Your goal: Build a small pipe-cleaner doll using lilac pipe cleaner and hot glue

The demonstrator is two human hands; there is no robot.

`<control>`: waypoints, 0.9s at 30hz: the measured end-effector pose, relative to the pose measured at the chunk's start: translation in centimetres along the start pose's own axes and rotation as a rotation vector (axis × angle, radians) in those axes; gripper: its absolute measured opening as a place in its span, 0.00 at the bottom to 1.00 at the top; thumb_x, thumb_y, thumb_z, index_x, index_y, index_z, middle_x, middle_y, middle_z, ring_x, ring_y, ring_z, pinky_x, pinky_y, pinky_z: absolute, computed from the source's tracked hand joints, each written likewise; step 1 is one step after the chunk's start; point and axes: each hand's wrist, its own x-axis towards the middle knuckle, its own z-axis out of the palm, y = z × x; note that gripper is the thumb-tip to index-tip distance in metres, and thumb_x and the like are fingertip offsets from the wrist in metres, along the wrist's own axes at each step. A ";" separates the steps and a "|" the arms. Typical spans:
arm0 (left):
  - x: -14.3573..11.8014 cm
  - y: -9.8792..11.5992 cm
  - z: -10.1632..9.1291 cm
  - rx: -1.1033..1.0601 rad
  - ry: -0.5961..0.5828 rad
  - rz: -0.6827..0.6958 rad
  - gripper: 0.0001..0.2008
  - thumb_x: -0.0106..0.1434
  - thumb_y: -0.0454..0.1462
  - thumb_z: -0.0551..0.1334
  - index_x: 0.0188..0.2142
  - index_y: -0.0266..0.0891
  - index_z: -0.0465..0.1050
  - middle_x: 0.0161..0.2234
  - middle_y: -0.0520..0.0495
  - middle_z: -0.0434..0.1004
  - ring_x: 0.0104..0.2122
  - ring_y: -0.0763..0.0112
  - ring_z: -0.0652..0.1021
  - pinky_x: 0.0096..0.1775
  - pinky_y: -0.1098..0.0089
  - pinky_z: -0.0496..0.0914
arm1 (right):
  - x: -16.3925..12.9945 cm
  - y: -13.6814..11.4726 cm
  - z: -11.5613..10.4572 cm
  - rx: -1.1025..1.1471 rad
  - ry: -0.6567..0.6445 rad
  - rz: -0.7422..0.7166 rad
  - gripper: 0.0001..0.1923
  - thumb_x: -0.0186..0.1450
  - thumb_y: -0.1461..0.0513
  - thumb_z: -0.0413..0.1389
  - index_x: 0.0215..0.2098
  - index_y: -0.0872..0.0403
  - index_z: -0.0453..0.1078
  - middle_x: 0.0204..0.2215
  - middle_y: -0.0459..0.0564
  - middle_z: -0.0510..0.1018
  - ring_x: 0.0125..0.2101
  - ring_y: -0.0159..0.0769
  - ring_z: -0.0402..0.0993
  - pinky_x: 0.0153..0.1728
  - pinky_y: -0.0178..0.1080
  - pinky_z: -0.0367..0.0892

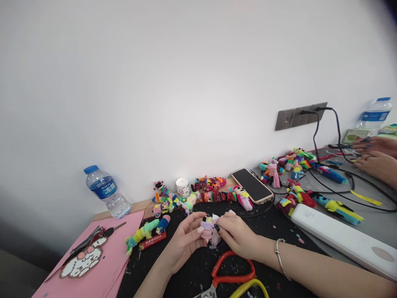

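A small doll of fuzzy pipe cleaner (206,228), in lilac, pink and a bit of yellow and black, is held upright over the black mat. My left hand (185,239) grips it from the left, thumb across its front. From the other side my right hand (238,234) closes its fingers at the doll's edge; a pale, whitish-lilac piece (215,238) shows between the hands. What exactly the right fingertips pinch is partly hidden. Below the hands lie scissors with red and yellow handles (233,279), their blades cut off by the frame's lower edge.
Finished fuzzy figures (217,196) line the wall beside a white jar (182,187) and phone (252,185). Left are a water bottle (107,192) and pink sheets (114,248). Right: a long white device (341,240), black cables (328,182) and another person's hands (376,159).
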 end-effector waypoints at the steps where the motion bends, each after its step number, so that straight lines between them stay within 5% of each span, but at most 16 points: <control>1: 0.0 0.0 0.0 -0.001 0.001 -0.002 0.16 0.57 0.32 0.64 0.46 0.40 0.71 0.38 0.46 0.71 0.33 0.73 0.72 0.35 0.71 0.68 | 0.0 0.0 0.0 0.004 -0.003 -0.005 0.12 0.66 0.66 0.39 0.25 0.53 0.54 0.21 0.47 0.67 0.23 0.34 0.59 0.27 0.35 0.55; 27: -0.1 0.3 0.5 -0.009 0.027 -0.014 0.15 0.57 0.32 0.65 0.45 0.40 0.72 0.36 0.47 0.71 0.32 0.74 0.73 0.34 0.72 0.69 | 0.0 -0.1 -0.2 0.007 -0.008 0.009 0.12 0.66 0.66 0.39 0.25 0.52 0.54 0.21 0.47 0.67 0.23 0.34 0.59 0.27 0.35 0.55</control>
